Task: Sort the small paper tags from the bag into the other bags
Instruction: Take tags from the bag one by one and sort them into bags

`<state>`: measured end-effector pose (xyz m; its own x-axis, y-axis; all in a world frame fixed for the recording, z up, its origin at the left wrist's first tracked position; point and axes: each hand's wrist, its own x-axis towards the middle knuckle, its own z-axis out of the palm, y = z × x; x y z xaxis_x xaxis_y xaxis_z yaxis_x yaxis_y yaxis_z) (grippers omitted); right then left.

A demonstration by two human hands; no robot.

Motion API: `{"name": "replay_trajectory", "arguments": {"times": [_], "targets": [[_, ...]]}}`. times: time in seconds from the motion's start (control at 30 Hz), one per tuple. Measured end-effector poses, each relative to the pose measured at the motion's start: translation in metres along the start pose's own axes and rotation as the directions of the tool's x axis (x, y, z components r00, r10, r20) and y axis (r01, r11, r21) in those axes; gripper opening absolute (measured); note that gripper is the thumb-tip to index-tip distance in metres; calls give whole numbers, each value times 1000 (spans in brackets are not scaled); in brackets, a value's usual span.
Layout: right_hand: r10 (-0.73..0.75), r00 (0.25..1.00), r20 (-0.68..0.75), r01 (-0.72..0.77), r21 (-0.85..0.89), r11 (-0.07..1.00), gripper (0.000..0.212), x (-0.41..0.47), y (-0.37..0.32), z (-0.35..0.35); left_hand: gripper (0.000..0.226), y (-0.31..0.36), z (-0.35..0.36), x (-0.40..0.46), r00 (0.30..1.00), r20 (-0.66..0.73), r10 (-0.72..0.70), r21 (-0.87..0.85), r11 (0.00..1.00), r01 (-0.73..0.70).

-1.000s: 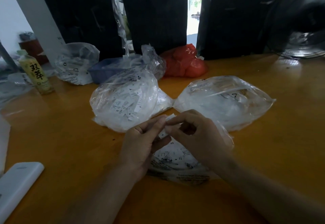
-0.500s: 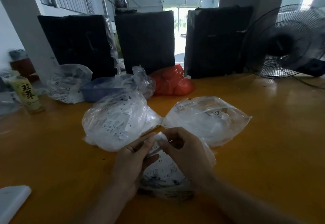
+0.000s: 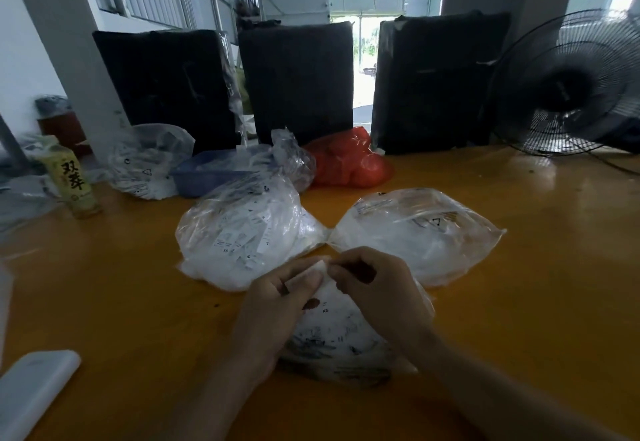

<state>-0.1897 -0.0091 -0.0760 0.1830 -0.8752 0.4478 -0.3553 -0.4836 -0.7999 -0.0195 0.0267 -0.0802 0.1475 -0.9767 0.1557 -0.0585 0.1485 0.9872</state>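
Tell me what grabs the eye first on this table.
Front and centre, the left hand and right hand pinch a small white paper tag over a clear bag lying under them. Just behind sit two stuffed clear bags, one at left and one at right. A red bag glows at the far edge, before dark bundles.

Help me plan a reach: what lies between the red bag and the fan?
Only bare orange table between red bag and fan, per the head view.
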Motion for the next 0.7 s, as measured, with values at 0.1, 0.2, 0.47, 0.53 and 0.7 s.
{"name": "replay_trajectory", "arguments": {"times": [0.1, 0.2, 0.47, 0.53, 0.7], "targets": [[30, 999, -23, -30, 17, 999, 8, 12, 3, -8, 33, 8, -5, 4, 972, -78, 222, 292, 937, -191], [83, 993, -84, -100, -227, 969, 8, 32, 21, -27, 38, 25, -24, 22, 882, -180, 436, 450, 834, -320], [239, 971, 13, -132, -803, 581, 40, 57, 65, -63, 24, 8, -82, 100, 942, -209, 262, 946, 296, 128], [229, 973, 32, -102, -829, 550, 35, 58, 68, -62, 27, -3, -82, 101, 952, -198, 233, 970, 184, 156], [33, 997, -74, -80, -836, 543, 32, 58, 67, -66, 40, 3, -82, 100, 967, -141, 210, 977, 188, 102]]}}
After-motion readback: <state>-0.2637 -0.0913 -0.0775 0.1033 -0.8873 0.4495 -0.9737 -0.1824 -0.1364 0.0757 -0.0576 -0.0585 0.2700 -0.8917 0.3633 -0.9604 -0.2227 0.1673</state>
